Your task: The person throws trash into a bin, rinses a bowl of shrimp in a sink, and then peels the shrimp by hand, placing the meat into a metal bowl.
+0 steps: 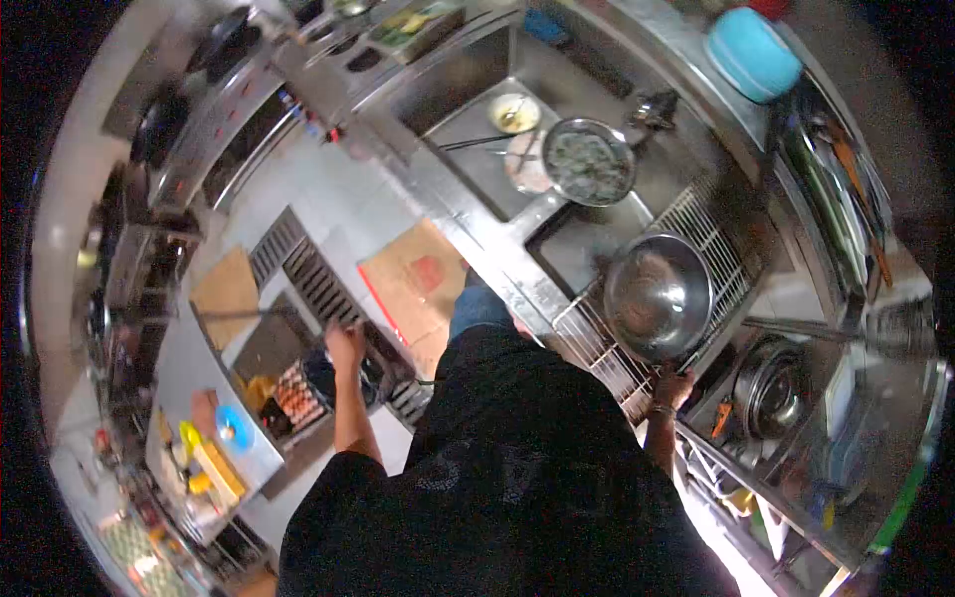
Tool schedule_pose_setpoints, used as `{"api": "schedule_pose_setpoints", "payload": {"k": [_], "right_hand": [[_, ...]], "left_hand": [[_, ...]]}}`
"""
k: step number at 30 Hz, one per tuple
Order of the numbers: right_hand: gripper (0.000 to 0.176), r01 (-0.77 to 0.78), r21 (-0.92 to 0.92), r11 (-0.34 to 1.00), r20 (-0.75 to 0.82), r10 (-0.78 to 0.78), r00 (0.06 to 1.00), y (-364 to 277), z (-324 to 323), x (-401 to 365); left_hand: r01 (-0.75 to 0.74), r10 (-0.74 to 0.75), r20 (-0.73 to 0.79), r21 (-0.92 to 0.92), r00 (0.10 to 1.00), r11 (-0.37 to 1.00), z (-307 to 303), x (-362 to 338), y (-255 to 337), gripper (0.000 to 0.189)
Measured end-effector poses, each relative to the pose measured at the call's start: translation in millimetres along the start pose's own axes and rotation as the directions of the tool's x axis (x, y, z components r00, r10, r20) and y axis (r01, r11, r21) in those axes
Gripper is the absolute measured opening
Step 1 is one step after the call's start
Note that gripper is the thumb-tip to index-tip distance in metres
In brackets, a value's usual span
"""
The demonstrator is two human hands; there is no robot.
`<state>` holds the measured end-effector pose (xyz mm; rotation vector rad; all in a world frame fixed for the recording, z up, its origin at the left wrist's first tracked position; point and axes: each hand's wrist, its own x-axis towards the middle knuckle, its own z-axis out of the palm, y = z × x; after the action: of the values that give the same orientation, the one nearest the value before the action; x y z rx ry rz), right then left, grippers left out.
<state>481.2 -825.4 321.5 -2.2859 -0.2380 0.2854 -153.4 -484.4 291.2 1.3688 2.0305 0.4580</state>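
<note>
A wide, shiny metal bowl (659, 298) sits on the wire rack (718, 239) over the right part of the sink counter. My right hand (671, 388) is closed at the bowl's near rim, its fingertips partly hidden. Out to the left, my left hand (345, 343) hangs with its fingers curled together. Whatever it may hold is too blurred to make out. Below that hand lie a dark, rounded object (323, 376) and a tray of reddish-and-white pieces (297, 396).
In the metal sink (468, 85) are a colander of greyish food (589, 161) and a small bowl (514, 113). A turquoise basin (753, 55) stands at the back right. Flattened cardboard (418, 284) lies on the floor beside a drain grate (323, 281). Dark pans (771, 388) rest at right.
</note>
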Motion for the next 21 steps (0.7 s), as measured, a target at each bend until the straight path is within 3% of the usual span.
{"api": "schedule_pose_setpoints", "payload": {"k": [1, 2, 3, 4, 5, 7, 8, 9, 11, 13, 15, 16, 18, 19, 21], "right_hand": [[0.041, -0.018, 0.168, 0.986, -0.044, 0.026, 0.999, 10, 13, -6], [0.043, -0.085, 0.225, 0.971, -0.033, 0.095, 0.995, 4, 17, -11], [0.046, -0.152, 0.281, 0.947, -0.019, 0.164, 0.986, -4, 21, -18], [0.048, -0.112, 0.092, 0.989, -0.121, 0.123, 0.985, -22, 25, -31], [0.048, -0.109, 0.676, 0.728, -0.005, 0.153, 0.988, -62, 31, -46], [0.044, 0.009, 0.675, 0.738, -0.209, 0.179, 0.961, -101, 37, -60], [0.045, 0.117, 0.743, 0.659, -0.272, 0.138, 0.952, -103, 43, -61], [0.048, 0.055, 0.646, 0.761, -0.263, 0.154, 0.952, -116, 40, -60], [0.064, -0.158, 0.198, 0.967, -0.354, 0.221, 0.909, -78, 61, -24], [0.053, 0.019, -0.207, 0.978, -0.509, -0.124, 0.851, -25, 85, 20], [0.052, 0.021, 0.272, 0.962, -0.564, 0.142, 0.813, -94, 68, 14], [0.052, -0.005, 0.285, 0.958, -0.595, 0.181, 0.783, -115, 62, 10], [0.048, -0.239, 0.263, 0.935, -0.546, 0.349, 0.761, -132, 57, 1], [0.048, -0.264, 0.285, 0.922, -0.57, 0.384, 0.726, -126, 57, -8], [0.044, -0.132, 0.318, 0.939, -0.614, 0.31, 0.726, -114, 64, -36]], "left_hand": [[-0.188, 0.195, 0.0, 0.252, 0.981, 0.949, -2, -15, 88, 0.042], [-0.422, 0.43, -0.071, 0.108, 0.9, 0.9, 18, -15, 133, 0.033], [-0.465, 0.466, -0.009, -0.106, 0.884, 0.879, 59, 14, 145, 0.035], [-0.443, 0.48, 0.038, -0.323, 0.877, 0.836, 66, -6, 218, 0.036], [-0.431, 0.527, 0.218, -0.369, 0.821, 0.824, 95, 9, 249, 0.045], [-0.235, 0.523, 0.372, -0.595, 0.767, 0.769, 154, 8, 321, 0.059], [-0.106, 0.48, 0.451, -0.637, 0.752, 0.764, 177, 3, 354, 0.065], [0.028, 0.438, 0.533, -0.657, 0.724, 0.753, 196, 1, 384, 0.071], [0.195, 0.341, 0.661, -0.598, 0.668, 0.777, 219, -5, 433, 0.072], [0.308, 0.32, 0.796, -0.519, 0.513, 0.797, 252, 14, 451, 0.05], [0.401, 0.293, 0.818, -0.514, 0.495, 0.758, 296, 47, 438, 0.042], [0.439, 0.399, 0.826, -0.554, 0.399, 0.708, 319, 65, 426, 0.037], [0.48, 0.268, 0.851, -0.485, 0.452, 0.731, 295, 54, 433, 0.031], [0.5, 0.195, 0.863, -0.438, 0.465, 0.747, 295, 55, 437, 0.031], [0.511, 0.225, 0.879, -0.434, 0.42, 0.741, 298, 55, 441, 0.03]]}}
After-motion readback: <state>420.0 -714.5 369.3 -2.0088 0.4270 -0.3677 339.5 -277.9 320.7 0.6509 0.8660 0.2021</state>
